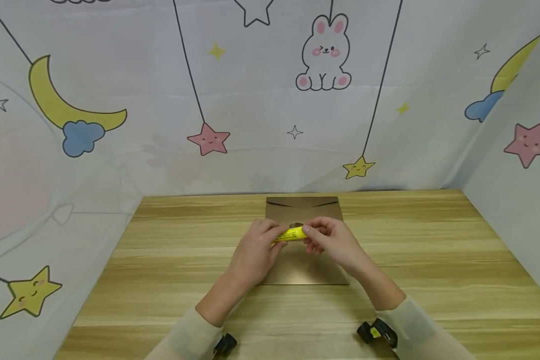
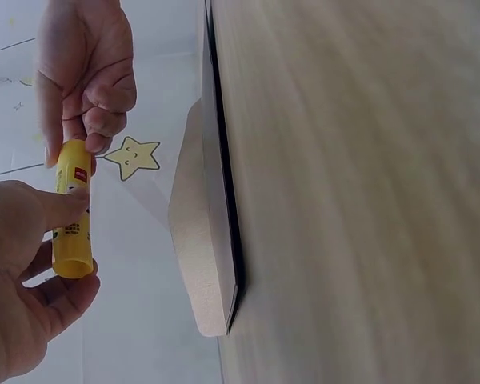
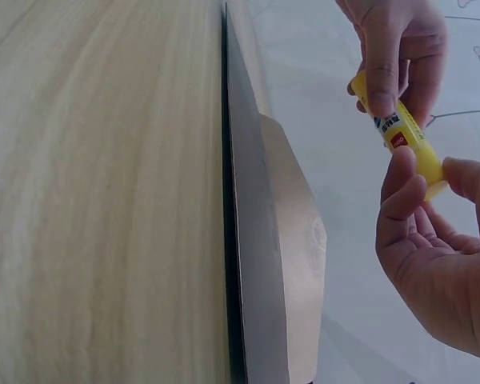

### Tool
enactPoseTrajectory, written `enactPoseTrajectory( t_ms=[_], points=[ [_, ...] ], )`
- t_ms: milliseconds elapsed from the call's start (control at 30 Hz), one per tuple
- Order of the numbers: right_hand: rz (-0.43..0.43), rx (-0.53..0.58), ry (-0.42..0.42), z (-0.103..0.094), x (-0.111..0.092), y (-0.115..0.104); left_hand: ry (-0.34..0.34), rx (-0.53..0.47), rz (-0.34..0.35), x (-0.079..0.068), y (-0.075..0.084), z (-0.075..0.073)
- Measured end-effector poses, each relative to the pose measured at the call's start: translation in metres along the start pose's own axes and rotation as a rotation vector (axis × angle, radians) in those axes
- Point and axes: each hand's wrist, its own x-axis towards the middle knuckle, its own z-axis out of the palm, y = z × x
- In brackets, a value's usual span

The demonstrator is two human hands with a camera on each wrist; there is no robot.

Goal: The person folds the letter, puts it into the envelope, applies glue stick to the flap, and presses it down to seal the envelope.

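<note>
A yellow glue stick (image 1: 292, 234) with a small red label is held level above a brown paper envelope (image 1: 306, 272). My left hand (image 1: 256, 250) grips its barrel, thumb on one side and fingers on the other. At the other end, the thumb and fingertips of my right hand (image 1: 335, 242) pinch the tube. Both wrist views show the glue stick up off the table; in the right wrist view the right hand (image 3: 440, 240) is at its lower end. The envelope's flap (image 3: 296, 248) stands raised in that view.
The envelope lies on a wood-grain table (image 1: 184, 250). A white cloth backdrop (image 1: 261, 75) printed with stars, moons and a rabbit hangs behind and at both sides. Black wrist cameras (image 1: 378, 332) sit at the sleeves.
</note>
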Motion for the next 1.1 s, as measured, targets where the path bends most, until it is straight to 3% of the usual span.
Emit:
enactPoseTrajectory(
  t_ms=[733, 1100],
  points=[
    [-0.133, -0.019, -0.051, -0.0006, -0.0018, -0.0002, -0.059, -0.005, -0.039, -0.0015, -0.0023, -0.005],
    [0.028, -0.018, -0.027, 0.0005, -0.0028, -0.002, -0.043, -0.004, -0.014, -0.0012, -0.0004, -0.0051]
  ],
)
